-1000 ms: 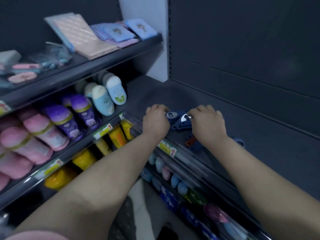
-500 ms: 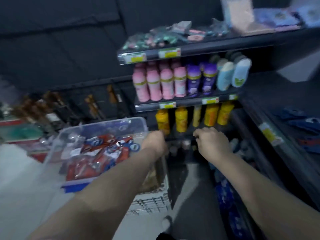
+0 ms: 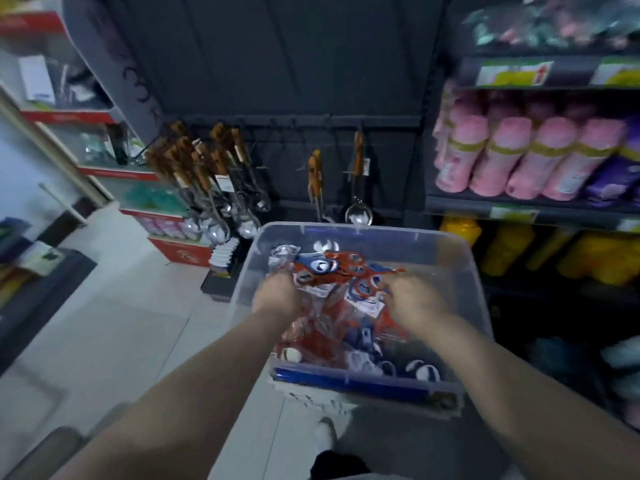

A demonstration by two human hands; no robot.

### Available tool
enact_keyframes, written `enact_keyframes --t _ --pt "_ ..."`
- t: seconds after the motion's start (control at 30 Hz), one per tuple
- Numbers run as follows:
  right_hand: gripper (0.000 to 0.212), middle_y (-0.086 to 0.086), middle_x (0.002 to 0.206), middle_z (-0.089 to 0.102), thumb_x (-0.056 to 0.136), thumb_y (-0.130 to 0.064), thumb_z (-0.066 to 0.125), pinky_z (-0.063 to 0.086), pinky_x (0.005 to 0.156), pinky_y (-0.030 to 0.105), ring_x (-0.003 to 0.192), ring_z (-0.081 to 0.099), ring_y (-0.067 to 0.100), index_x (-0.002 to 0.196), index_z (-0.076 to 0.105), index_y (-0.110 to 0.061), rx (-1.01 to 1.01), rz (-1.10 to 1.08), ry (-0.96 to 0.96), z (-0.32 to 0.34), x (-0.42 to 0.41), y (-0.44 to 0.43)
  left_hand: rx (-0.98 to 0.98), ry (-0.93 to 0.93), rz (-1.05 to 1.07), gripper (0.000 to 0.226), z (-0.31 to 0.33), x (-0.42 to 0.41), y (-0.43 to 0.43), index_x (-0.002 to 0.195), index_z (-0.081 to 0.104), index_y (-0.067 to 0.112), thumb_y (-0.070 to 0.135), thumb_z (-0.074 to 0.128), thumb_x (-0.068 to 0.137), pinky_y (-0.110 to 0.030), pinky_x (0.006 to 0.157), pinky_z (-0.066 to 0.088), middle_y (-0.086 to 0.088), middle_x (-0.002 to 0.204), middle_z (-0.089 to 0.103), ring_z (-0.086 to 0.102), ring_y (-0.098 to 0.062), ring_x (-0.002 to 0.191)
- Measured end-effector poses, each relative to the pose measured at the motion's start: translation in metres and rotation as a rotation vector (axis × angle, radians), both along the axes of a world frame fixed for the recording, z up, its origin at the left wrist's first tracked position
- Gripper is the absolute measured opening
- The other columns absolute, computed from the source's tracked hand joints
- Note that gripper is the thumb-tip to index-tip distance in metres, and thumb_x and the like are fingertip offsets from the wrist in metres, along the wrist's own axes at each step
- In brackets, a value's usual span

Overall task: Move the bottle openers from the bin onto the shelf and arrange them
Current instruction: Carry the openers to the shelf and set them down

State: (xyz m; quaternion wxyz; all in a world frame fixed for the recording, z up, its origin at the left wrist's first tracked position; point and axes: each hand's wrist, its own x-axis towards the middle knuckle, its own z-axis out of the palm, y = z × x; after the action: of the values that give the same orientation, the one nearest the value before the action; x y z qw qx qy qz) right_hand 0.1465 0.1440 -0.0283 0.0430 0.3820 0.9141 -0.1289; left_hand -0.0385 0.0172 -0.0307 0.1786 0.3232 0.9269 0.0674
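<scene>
A clear plastic bin [image 3: 460,271] sits in front of me, filled with several red and blue bottle openers [image 3: 325,266] in plastic packets. Both my hands are down inside it. My left hand [image 3: 277,294] curls its fingers into the red packets at the left of the pile. My right hand [image 3: 410,299] curls its fingers on a blue ring-shaped opener [image 3: 363,289] at the right. The fingertips are partly hidden and blurred. The dark shelf that holds the placed openers is out of view.
The bin rests on a white wire cart [image 3: 311,400]. Ladles and wooden-handled utensils [image 3: 214,174] hang on a dark panel behind it. Shelves of pink bottles [image 3: 519,157] and yellow bottles [image 3: 588,258] stand at the right. Light tiled floor [image 3: 121,323] lies at the left.
I turned away from the dark shelf, where both hands were on blue openers. Both hands swung left to the bin and now reach into the pile.
</scene>
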Motion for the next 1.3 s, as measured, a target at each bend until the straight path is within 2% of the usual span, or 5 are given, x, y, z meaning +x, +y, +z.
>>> enact_keyframes --t 0.47,0.63,0.9,1.07,1.3 --pt "0.02 0.003 0.105 0.067 0.089 -0.035 0.058 0.052 0.08 0.035 0.093 0.062 0.02 0.104 0.062 -0.023 -0.273 -0.089 -0.056 -0.062 -0.045 -0.016 -0.224 0.013 -0.222 0.056 -0.048 -0.033 0.011 0.138 0.025 0.0 0.016 0.054 0.093 -0.036 0.091 0.044 -0.016 0.126 0.051 0.054 -0.03 0.114" --pt "0.066 -0.002 0.104 0.063 0.061 -0.069 0.071 0.05 0.078 0.032 0.097 0.059 0.021 0.108 0.057 -0.026 -0.345 0.161 -0.248 -0.057 -0.072 -0.036 -0.092 -0.157 -0.083 0.059 -0.043 -0.042 0.009 0.142 0.029 0.006 0.016 0.058 0.092 -0.036 0.083 0.049 -0.013 0.115 0.064 0.062 -0.031 0.105" --pt "0.017 -0.006 0.087 0.066 0.084 -0.047 0.065 0.046 0.07 0.029 0.082 0.061 0.013 0.081 0.058 -0.031 -0.591 -0.141 0.031 -0.046 -0.048 0.004 0.127 -0.216 0.007 0.049 -0.028 -0.032 0.021 0.132 0.04 0.01 0.024 0.064 0.091 -0.028 0.063 0.047 -0.01 0.103 0.066 0.063 -0.024 0.087" --pt "0.025 -0.001 0.09 0.068 0.09 -0.044 0.058 0.05 0.083 0.034 0.086 0.063 0.018 0.095 0.064 -0.02 -0.861 -0.289 0.172 -0.056 -0.073 -0.001 -0.119 -0.09 -0.031 0.053 -0.036 -0.013 0.015 0.137 0.034 0.001 0.018 0.056 0.092 -0.04 0.101 0.039 -0.017 0.133 0.047 0.047 -0.034 0.122" --pt "0.036 -0.002 0.1 0.061 0.082 -0.028 0.072 0.051 0.081 0.035 0.092 0.062 0.02 0.109 0.051 -0.017 -0.825 -0.439 0.26 -0.076 -0.096 -0.025 0.017 -0.36 0.275 0.057 -0.046 -0.007 -0.005 0.129 0.05 0.009 0.022 0.074 0.078 -0.027 0.086 0.046 -0.009 0.122 0.062 0.061 -0.026 0.108"
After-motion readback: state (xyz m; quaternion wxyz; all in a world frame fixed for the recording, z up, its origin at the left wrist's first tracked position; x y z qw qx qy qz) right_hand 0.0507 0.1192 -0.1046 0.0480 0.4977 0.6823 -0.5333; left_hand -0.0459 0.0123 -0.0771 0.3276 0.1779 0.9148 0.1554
